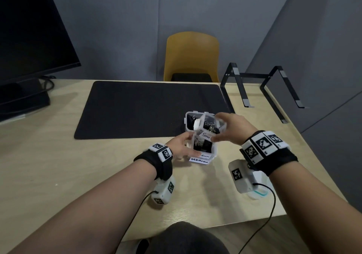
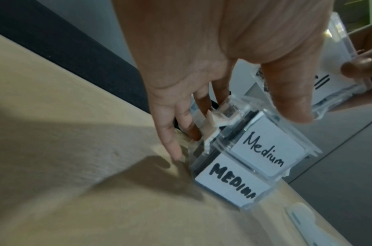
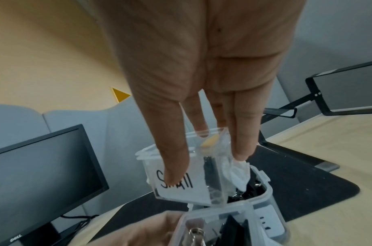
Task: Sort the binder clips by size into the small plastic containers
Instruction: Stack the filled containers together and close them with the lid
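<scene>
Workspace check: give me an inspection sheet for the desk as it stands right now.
Surface: wooden desk with a black mat.
Job's things: Small container, held tilted above the others; Medium container on the desk; a third container behind; all hold binder clips.
Clutter: laptop stand.
Hands: right hand grips the Small container; left hand touches the Medium container's side, fingers straight.
Cables: wrist-camera cable; monitor cables.
Surroundings: monitor, yellow chair, grey partitions.
</scene>
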{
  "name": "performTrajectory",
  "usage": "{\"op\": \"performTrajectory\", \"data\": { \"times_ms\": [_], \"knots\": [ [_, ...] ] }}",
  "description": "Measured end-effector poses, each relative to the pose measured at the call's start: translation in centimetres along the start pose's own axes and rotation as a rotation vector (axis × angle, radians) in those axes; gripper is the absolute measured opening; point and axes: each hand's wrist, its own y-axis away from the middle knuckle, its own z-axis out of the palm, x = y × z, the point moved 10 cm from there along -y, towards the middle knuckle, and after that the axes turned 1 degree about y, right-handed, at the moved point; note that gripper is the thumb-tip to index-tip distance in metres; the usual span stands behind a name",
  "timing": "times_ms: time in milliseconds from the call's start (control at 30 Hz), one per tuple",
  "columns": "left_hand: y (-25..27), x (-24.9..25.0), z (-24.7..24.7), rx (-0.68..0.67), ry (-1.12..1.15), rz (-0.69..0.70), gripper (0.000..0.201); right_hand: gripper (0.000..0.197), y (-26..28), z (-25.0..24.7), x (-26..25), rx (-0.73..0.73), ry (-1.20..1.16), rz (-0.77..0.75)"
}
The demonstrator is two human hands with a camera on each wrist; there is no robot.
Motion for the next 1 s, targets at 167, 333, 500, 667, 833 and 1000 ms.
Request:
{"op": "performTrajectory", "data": {
  "times_ms": [167,333,500,667,833,1000],
  "knots": [
    [-0.2,0.7,-0.1,0.054,0.002,-0.063,0.061,0.080,-0.1,-0.8,0.5,0.023,-0.005,0.013],
    [-0.8,2.1,-0.2,0.161,-0.169,-0.015,0.061,0.081,-0.1,-0.6,1.1,0.026,-0.007,0.039],
    [-1.6,1.8,0.4,0.194,-0.201,-0.027,0.052,0.082,-0.3,-0.7,1.5,0.030,-0.019,0.050],
    [-1.8,1.7,0.4,0.204,-0.163,-0.013,0.050,0.082,-0.3,-0.6,1.7,0.018,-0.024,0.055],
    [-1.4,1.3,0.3,0.189,-0.097,0.018,0.059,0.082,-0.5,0.1,1.2,-0.008,0.001,0.042],
    [-0.5,0.1,0.5,0.076,0.044,0.059,0.076,0.082,-0.4,1.0,0.6,-0.040,0.025,0.026]
  ]
}}
